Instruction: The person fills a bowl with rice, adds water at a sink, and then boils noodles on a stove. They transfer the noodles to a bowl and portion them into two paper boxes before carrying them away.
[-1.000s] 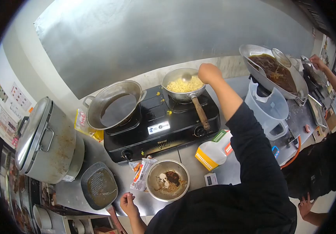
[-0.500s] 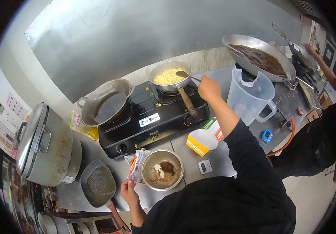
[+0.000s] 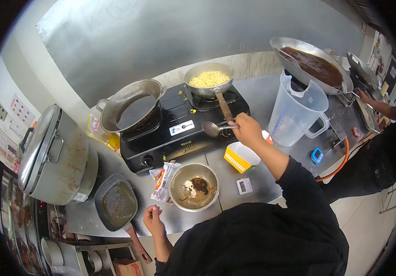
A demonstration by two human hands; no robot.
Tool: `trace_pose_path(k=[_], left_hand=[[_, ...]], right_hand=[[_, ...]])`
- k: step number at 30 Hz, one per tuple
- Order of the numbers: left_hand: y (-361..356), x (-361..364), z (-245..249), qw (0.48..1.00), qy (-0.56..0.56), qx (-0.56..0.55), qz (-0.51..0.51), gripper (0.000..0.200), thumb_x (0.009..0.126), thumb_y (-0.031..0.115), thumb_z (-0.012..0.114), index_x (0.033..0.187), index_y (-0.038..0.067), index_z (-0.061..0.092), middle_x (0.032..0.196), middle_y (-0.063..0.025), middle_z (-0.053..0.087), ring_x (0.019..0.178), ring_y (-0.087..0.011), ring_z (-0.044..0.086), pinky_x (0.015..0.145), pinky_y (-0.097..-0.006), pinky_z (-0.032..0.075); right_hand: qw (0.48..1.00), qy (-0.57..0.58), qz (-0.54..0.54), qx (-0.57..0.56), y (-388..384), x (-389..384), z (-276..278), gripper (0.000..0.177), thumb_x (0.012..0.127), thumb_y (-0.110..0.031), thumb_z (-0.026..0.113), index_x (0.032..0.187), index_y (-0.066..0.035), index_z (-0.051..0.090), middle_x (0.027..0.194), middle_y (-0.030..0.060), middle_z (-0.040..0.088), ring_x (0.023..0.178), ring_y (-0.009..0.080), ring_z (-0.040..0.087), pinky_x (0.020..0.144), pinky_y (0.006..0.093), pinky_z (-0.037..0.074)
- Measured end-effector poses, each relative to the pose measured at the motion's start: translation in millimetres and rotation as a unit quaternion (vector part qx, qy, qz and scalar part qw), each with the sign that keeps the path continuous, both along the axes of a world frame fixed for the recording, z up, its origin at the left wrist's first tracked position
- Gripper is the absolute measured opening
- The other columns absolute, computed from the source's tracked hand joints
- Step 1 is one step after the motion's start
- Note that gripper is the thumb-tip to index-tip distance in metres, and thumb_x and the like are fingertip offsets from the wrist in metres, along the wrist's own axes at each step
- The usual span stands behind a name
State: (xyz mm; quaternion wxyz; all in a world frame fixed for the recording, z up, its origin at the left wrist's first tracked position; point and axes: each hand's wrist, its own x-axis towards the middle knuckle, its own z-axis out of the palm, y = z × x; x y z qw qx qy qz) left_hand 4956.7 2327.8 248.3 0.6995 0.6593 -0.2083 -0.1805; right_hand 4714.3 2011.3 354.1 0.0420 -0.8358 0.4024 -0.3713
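My right hand (image 3: 245, 129) is closed round the handle of a metal spoon (image 3: 211, 129). The spoon's bowl is over the front of the black gas stove (image 3: 186, 146), close to the wooden handle of a saucepan (image 3: 225, 108). Yellow noodles (image 3: 209, 79) fill that saucepan on the right burner. My left hand (image 3: 153, 220) hovers at the counter's front edge with fingers curled in, and nothing shows in it. Beside it stands a steel bowl (image 3: 215, 181) holding dark sauce, pale paste and brown seasoning. An opened foil packet (image 3: 163, 183) lies against the bowl.
A pot of dark liquid (image 3: 107, 120) sits on the left burner. Around me are a grill pan (image 3: 100, 207), a rice cooker (image 3: 69, 161), a paper box (image 3: 237, 163), a small white timer (image 3: 244, 186) and a plastic jug (image 3: 283, 122). Another person's arm (image 3: 384, 108) reaches near a wok (image 3: 277, 43).
My right hand has drawn the spoon out of the noodles and down towards the stove's front. My left hand has stayed near the bowl. The other person's arm is lower.
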Motion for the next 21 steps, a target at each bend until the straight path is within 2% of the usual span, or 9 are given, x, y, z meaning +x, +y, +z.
trace_pose_path(k=[1, 5, 6, 10, 13, 14, 17, 18, 21], left_hand=[[-0.7, -1.6, 1.0, 1.0, -0.002, -0.009, 0.002, 0.014, 0.081, 0.015, 0.055, 0.083, 0.001, 0.055, 0.078, -0.0065, 0.056, 0.069, -0.0126, 0.053, 0.063, -0.0247, 0.045], [3.3, -4.1, 3.0, 1.0, 0.009, -0.022, 0.007, 0.013, 0.081, 0.014, 0.054, 0.083, 0.001, 0.055, 0.079, -0.0064, 0.056, 0.07, -0.0125, 0.053, 0.063, -0.0245, 0.045], [4.6, -3.5, 1.3, 1.0, 0.007, -0.021, 0.008, 0.013, 0.081, 0.014, 0.054, 0.083, 0.001, 0.055, 0.079, -0.0064, 0.056, 0.07, -0.0124, 0.053, 0.063, -0.0245, 0.045], [6.6, -3.1, -0.6, 1.0, 0.007, -0.022, 0.006, 0.012, 0.082, 0.013, 0.054, 0.082, 0.001, 0.055, 0.079, -0.0062, 0.056, 0.07, -0.0126, 0.053, 0.064, -0.0251, 0.045], [-0.6, -3.6, 12.8, 0.999, -0.016, -0.034, 0.0, 0.012, 0.082, 0.013, 0.054, 0.082, 0.001, 0.055, 0.079, -0.0063, 0.056, 0.07, -0.0125, 0.053, 0.065, -0.0253, 0.045], [-5.3, -3.0, 20.7, 0.999, -0.029, -0.038, -0.003, 0.012, 0.082, 0.013, 0.054, 0.081, 0.001, 0.054, 0.079, -0.0064, 0.056, 0.07, -0.0124, 0.053, 0.066, -0.0252, 0.044], [-31.4, 5.7, 54.8, 0.989, -0.131, -0.038, -0.05, 0.012, 0.081, 0.012, 0.053, 0.081, 0.0, 0.055, 0.078, -0.0063, 0.056, 0.072, -0.0117, 0.053, 0.067, -0.0244, 0.043], [-43.7, 5.6, 67.7, 0.986, -0.147, -0.044, -0.063, 0.012, 0.081, 0.012, 0.053, 0.081, 0.0, 0.055, 0.077, -0.0062, 0.056, 0.072, -0.0114, 0.052, 0.067, -0.0239, 0.042], [-94.3, 0.8, 106.7, 0.973, -0.178, -0.085, -0.116, 0.013, 0.081, 0.012, 0.053, 0.083, -0.001, 0.056, 0.077, -0.0063, 0.057, 0.073, -0.0118, 0.053, 0.067, -0.0237, 0.042]], right_hand=[[0.999, -0.017, 0.017, -0.026, 2.3, 0.9, 2.2, 0.024, 0.076, -0.025, 0.055, 0.065, -0.004, 0.05, 0.07, 0.0127, 0.053, 0.066, 0.0315, 0.055, 0.058, 0.0403, 0.043], [0.992, 0.097, 0.075, 0.005, 6.6, -1.5, -13.8, 0.017, 0.076, -0.019, 0.054, 0.068, -0.005, 0.053, 0.073, 0.0102, 0.054, 0.065, 0.0295, 0.055, 0.059, 0.0388, 0.045], [0.987, 0.144, 0.065, 0.037, 12.4, -0.4, -16.0, 0.011, 0.074, -0.015, 0.054, 0.069, -0.005, 0.056, 0.076, 0.0086, 0.056, 0.07, 0.0278, 0.056, 0.063, 0.0376, 0.045], [0.986, 0.125, 0.106, 0.01, -14.9, -1.8, -65.6, 0.009, 0.067, -0.011, 0.055, 0.072, -0.004, 0.06, 0.086, 0.0094, 0.055, 0.083, 0.0257, 0.054, 0.073, 0.0361, 0.044], [0.981, 0.168, 0.097, 0.0, -39.9, -0.7, -77.9, 0.01, 0.067, -0.009, 0.053, 0.072, -0.004, 0.06, 0.088, 0.0095, 0.055, 0.084, 0.0258, 0.054, 0.073, 0.0363, 0.045], [0.984, 0.149, 0.094, -0.027, -45.1, 0.1, -83.1, 0.008, 0.064, -0.007, 0.055, 0.071, -0.003, 0.056, 0.082, 0.0085, 0.056, 0.08, 0.0264, 0.056, 0.069, 0.0363, 0.046], [0.978, 0.198, 0.058, 0.017, -45.8, 5.7, -78.9, 0.008, 0.067, -0.012, 0.055, 0.069, -0.004, 0.056, 0.077, 0.009, 0.057, 0.072, 0.0274, 0.058, 0.066, 0.0379, 0.047], [0.987, 0.145, 0.066, 0.01, -52.1, 7.2, -92.0, 0.013, 0.071, -0.018, 0.055, 0.07, -0.005, 0.057, 0.073, 0.0109, 0.057, 0.065, 0.0297, 0.058, 0.064, 0.04, 0.047], [0.992, 0.109, 0.019, 0.064, -48.9, 10.5, -95.2, 0.02, 0.074, -0.023, 0.055, 0.071, -0.004, 0.057, 0.072, 0.0138, 0.057, 0.066, 0.0311, 0.057, 0.063, 0.0405, 0.046]])
